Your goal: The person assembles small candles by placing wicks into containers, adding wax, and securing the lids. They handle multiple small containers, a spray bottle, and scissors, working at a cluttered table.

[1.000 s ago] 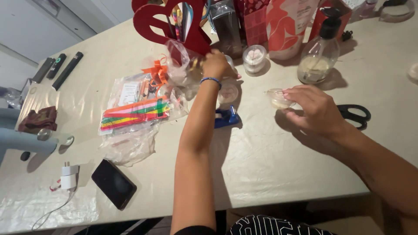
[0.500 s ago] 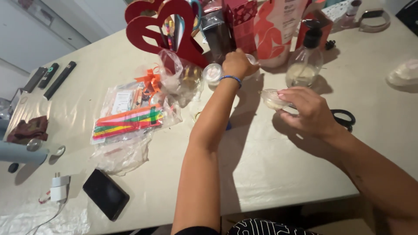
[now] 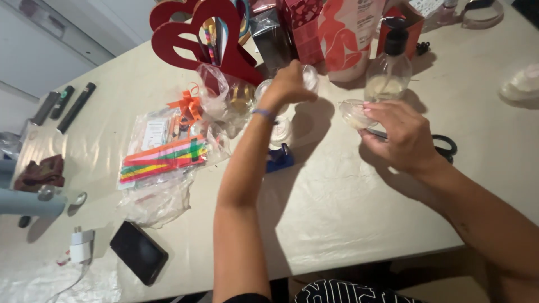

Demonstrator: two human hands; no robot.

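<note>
Left hand [image 3: 289,84] fingers closed on small clear jar [image 3: 309,76], crowded by red boxes [image 3: 306,28]. Right hand [image 3: 401,134] fingers pinch clear lid [image 3: 353,112]; bare desk [image 3: 337,207] toward near edge.

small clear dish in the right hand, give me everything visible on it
The small clear dish is a shallow round piece of see-through plastic, by its look, with a pale, whitish tint inside. It is tilted, held at its right edge by the fingers of the right hand, just above the cream table. It sits left of that hand, in front of the clear bottle with a black cap. Whether it touches the table cannot be told.
</note>
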